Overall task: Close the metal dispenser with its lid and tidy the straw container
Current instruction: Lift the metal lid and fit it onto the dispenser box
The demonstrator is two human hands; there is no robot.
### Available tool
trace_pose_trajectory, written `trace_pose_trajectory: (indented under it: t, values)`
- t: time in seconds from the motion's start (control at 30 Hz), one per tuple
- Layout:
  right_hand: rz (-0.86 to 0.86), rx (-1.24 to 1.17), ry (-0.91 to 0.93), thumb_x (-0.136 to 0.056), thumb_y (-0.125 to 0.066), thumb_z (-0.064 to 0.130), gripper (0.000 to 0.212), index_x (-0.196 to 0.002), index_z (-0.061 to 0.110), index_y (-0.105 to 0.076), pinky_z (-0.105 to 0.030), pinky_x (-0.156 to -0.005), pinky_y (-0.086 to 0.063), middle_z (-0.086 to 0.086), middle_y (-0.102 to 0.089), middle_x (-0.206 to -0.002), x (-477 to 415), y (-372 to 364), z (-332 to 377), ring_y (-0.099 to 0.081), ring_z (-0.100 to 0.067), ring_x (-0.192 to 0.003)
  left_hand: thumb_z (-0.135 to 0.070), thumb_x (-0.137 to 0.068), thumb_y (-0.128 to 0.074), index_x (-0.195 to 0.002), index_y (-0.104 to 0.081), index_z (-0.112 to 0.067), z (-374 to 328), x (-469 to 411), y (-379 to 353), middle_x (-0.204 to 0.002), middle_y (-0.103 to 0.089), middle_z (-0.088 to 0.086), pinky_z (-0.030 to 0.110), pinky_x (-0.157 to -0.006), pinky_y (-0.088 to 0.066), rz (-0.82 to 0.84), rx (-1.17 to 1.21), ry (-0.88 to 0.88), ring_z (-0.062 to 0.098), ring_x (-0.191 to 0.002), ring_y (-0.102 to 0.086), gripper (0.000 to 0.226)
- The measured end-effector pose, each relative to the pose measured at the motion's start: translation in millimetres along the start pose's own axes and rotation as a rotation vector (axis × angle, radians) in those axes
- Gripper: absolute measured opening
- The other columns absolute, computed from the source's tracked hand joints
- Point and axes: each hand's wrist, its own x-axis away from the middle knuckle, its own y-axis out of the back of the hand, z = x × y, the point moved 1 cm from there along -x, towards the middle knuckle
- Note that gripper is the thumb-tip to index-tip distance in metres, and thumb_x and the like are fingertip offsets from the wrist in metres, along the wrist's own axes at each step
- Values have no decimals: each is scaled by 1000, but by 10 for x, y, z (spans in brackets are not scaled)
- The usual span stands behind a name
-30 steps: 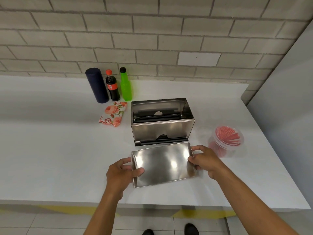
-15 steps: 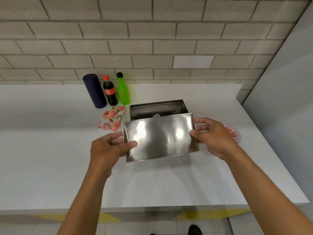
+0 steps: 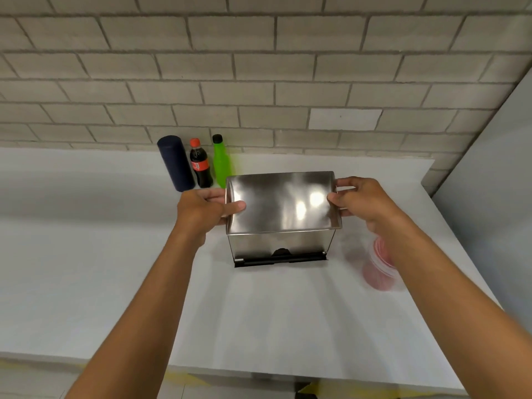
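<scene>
Shiny metal lid (image 3: 280, 201) sits atop the metal dispenser (image 3: 277, 244); blurred straw container (image 3: 380, 264) stands right.

A drinks-serving counter: white worktop (image 3: 115, 269), brick wall (image 3: 259, 82), soda bottles (image 3: 201, 165), metal dispenser (image 3: 279, 243).

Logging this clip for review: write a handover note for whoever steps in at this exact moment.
Left hand: gripping the lid's left edge.
Right hand: gripping its right edge.
Lid: on top of the metal dispenser, covering the opening; whether it is fully seated cannot be told.
Straw container: on the counter right of the dispenser, partly behind the right forearm, blurred.
Done: lid brought onto the dispenser.
Left: check the fit, release, tidy the straw container.
</scene>
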Motion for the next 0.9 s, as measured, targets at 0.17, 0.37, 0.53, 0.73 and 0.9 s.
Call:
trace_pose_trajectory:
  t: [0.17,0.37,0.53,0.73,0.9]
  values:
    - [42,8,-15,-89,-74,1,37,-124,7,-65,-32,-71,-61,-13,-75,-95,-148,-14,9,-72,-23,-81,-5,-61,-99,-99,-72,-8,8,-95,-41,-93,-76,12,18,-38,-46,-19,-12,34,10,-45,-66,48]
    - [66,21,-31,-89,-73,-1,35,-123,6,-65,-42,-84,-61,-19,-74,-102,-245,-46,-24,-72,-27,-86,-5,-61,-99,-91,-73,-12,51,-130,-79,-90,-78,13,18,-40,-48,-34,-35,57,12,-52,-70,40]
    - [69,51,-30,-89,-73,1,29,-116,8,-65,-42,-85,-61,-23,-73,-109,-316,-63,-37,-72,-30,-91,-8,-62,-99,-88,-72,-15,67,-176,-113,-103,-77,15,18,-42,-51,-49,-69,70,23,-71,-72,38]
    - [71,91,-40,-88,-75,2,29,-116,4,-69,-35,-75,-61,-21,-73,-108,-405,-49,-55,-72,-26,-85,-8,-65,-98,-82,-72,-18,43,-227,-132,-99,-77,11,17,-45,-54,-37,-89,65,18,-67,-75,33]
    - [78,115,-59,-88,-76,3,35,-121,1,-67,-28,-65,-59,-19,-73,-105,-444,-49,-59,-70,-20,-76,-5,-67,-96,-79,-72,-15,28,-263,-142,-88,-75,6,15,-44,-53,-24,-96,65,7,-51,-73,29]
